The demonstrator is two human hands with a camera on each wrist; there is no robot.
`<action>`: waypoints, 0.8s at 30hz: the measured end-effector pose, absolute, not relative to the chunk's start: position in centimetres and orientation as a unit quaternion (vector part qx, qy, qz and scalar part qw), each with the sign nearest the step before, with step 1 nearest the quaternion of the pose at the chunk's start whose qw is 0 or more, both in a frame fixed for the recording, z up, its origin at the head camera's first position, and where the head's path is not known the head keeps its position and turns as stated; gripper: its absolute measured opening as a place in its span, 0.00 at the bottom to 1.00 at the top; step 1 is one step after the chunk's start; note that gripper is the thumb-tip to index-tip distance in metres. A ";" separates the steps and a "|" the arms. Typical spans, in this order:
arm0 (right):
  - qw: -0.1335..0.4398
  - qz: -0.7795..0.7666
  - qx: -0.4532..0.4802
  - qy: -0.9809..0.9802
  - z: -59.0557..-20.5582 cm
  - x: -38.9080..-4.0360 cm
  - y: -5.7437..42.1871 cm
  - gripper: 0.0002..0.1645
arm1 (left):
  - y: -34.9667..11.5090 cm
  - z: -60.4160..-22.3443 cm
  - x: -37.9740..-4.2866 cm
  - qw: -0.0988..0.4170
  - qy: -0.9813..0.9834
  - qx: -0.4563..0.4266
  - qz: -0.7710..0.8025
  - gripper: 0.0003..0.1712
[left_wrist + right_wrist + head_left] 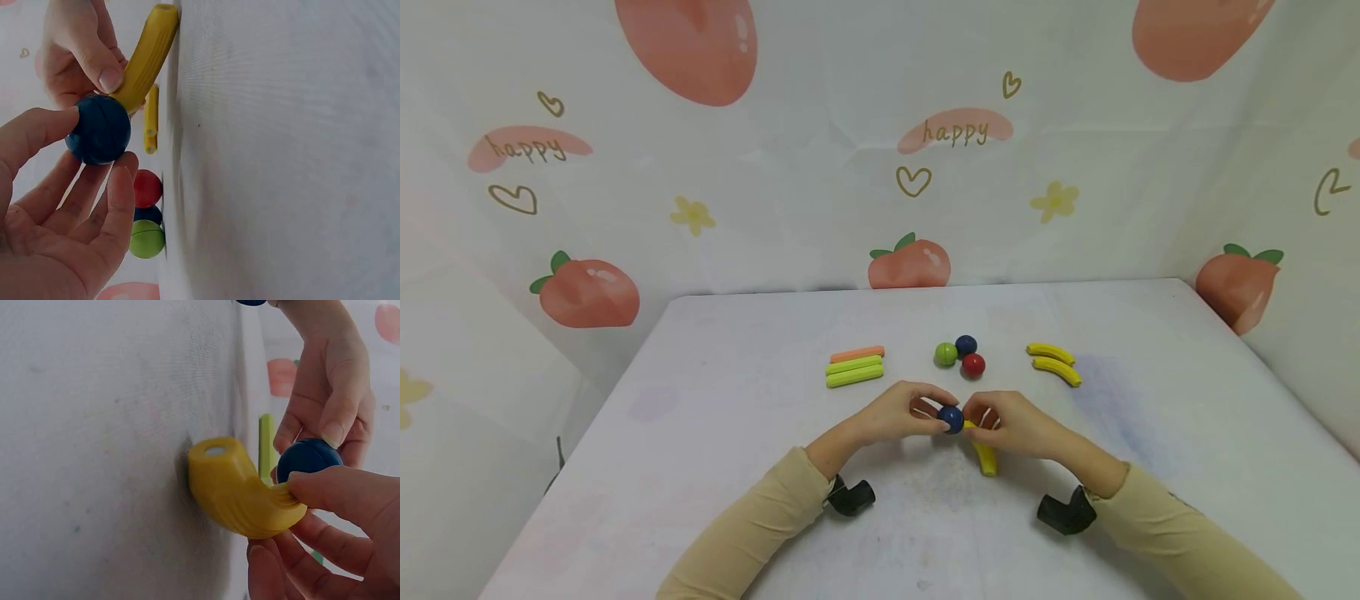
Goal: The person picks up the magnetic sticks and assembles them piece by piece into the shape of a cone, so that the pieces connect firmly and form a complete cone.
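My left hand (pixel 898 412) pinches a dark blue ball (pixel 952 419) between thumb and fingertips, over the middle of the table. Facing it, my right hand (pixel 1018 425) grips a yellow curved stick (pixel 986 459) near its upper end, thumb on one side and fingers on the other. That end meets the side of the ball in the left wrist view. In the right wrist view, the stick's lower end shows a small silvery disc in its face and sits close to the tabletop.
Behind my hands on the white table (pixel 737 375) lie an orange straight stick (pixel 857 354) and two lime straight sticks (pixel 854 377). A green ball (pixel 945 354), a second blue ball (pixel 966 345) and a red ball (pixel 973 366) cluster right of them. Two yellow curved sticks (pixel 1056 371) lie farther right.
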State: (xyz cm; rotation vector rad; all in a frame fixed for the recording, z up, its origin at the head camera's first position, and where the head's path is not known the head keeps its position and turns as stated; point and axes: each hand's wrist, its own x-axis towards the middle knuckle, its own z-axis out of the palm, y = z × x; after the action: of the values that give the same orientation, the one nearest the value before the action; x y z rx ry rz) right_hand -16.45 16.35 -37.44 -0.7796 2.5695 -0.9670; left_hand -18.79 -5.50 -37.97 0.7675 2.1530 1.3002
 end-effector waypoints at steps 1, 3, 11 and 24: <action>0.143 -0.337 -0.270 0.891 -37.5 -16.4 16.3 0.10 | -5.5 -38.0 -18.8 0.256 0.792 0.278 0.480 0.21; 0.143 -0.343 -0.270 0.888 -37.6 -16.4 16.3 0.11 | -5.5 -38.1 -18.9 0.260 0.789 0.270 0.486 0.20; 0.160 -0.393 -0.258 0.868 -38.5 -16.3 16.3 0.22 | -5.0 -38.4 -19.1 0.266 0.781 0.263 0.500 0.20; 0.153 -0.345 -0.191 0.906 -38.2 -15.9 16.2 0.23 | -5.0 -38.6 -18.7 0.242 0.826 0.288 0.420 0.21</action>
State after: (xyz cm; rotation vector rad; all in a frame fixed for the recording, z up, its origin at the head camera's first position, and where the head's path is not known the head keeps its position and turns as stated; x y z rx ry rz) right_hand -15.93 16.22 -38.16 -0.5472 2.5983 -0.9901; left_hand -18.75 -5.03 -38.64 0.7875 2.2585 1.1488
